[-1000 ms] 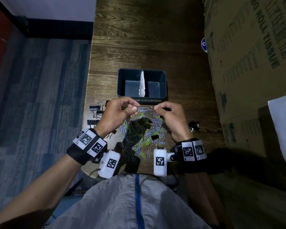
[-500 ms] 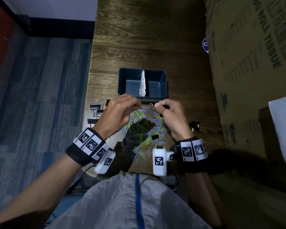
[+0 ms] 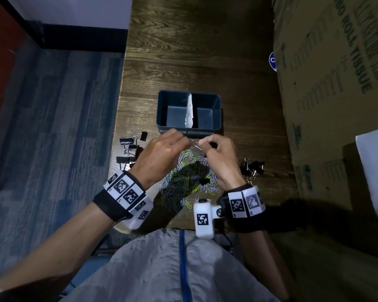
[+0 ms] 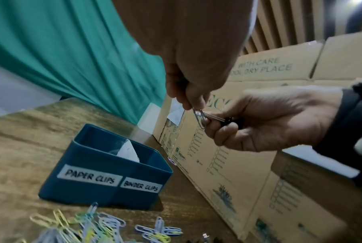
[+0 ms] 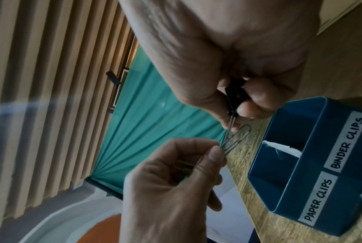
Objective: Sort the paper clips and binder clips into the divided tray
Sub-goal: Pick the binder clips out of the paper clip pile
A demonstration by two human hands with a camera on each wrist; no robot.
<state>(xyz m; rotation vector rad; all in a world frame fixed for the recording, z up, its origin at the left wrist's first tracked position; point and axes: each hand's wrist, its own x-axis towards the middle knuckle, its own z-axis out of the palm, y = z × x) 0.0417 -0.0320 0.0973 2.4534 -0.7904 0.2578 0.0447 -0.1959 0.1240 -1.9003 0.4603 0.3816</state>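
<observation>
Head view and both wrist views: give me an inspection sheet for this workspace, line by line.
Surface: dark wooden table.
Job's things: divided tray, both compartments look empty, labelled PAPER CLIPS and BINDER CLIPS; paper clip pile; black binder clips left, more binder clips right.
Clutter: nothing seen.
Hands: left hand pinches a paper clip hooked on the wire handle of a binder clip held by the right hand.
Cables: nothing seen.
Surroundings: cardboard boxes right, carpet left, green curtain.
</observation>
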